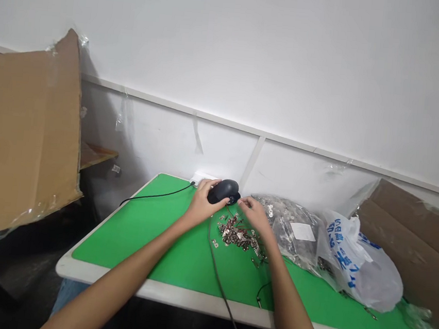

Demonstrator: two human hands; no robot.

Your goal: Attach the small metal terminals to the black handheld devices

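Observation:
At the back of the green-topped table, my left hand (203, 200) is wrapped round a black rounded device (224, 190), with the thumb across its lower front. The device has a smooth domed top; I cannot tell exactly what it is. Beside its right side, my right hand (253, 210) is closed, with fingertips pinched close to a small dark part. Whatever those fingertips hold is too small to make out. Just below both hands lies a pile of small shiny metal pieces (236, 234), with thin red and dark wires among them.
A white power strip (201, 177) with a black cable (158, 196) lies by the wall. A grey cable (215, 267) runs over the front edge. Right of the pile are a clear bag of metal parts (287, 223), a white plastic bag (379, 278) and cardboard (410, 240). Another cardboard box (23, 140) stands left.

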